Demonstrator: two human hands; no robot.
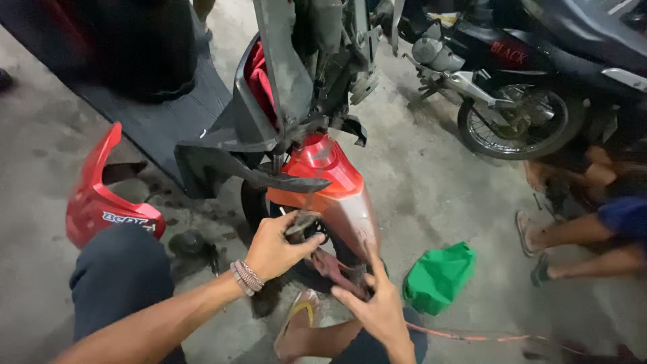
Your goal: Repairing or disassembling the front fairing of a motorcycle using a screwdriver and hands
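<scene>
Nearest to the camera is the person's own bent knee (pixel 121 283) in dark trousers, and beside it a bare foot in a sandal (pixel 296 323), both on the concrete floor (pixel 431 195).

Biggest of the things in work is the red scooter (pixel 296 121), which stands in the middle of the floor with much of its bodywork already taken away; the grey frame and inner parts are open to see. One removed red panel (pixel 101 202) lies on the floor toward the left edge, well apart from the machine. So the stripping seems to be far along, in my judgement, but the red front fender (pixel 330 182) is still on the wheel.

Left hand (pixel 273 251), with bracelets on the wrist, has its fingers (pixel 306 246) closed around a small dark part (pixel 303 222) just under the fender, beside the wheel. What this part is exactly, I cannot tell. Right hand (pixel 377 310) rests with fingers spread open against the lower edge of the fender, touching it, not gripping.

Near the right hand a green bag (pixel 438 276) lies on the floor, and a thin orange hose (pixel 472 335) runs toward the bottom right corner. Black motorcycle (pixel 512 74) stands at the far right edge, and another person's legs (pixel 579 236) are below it.
</scene>
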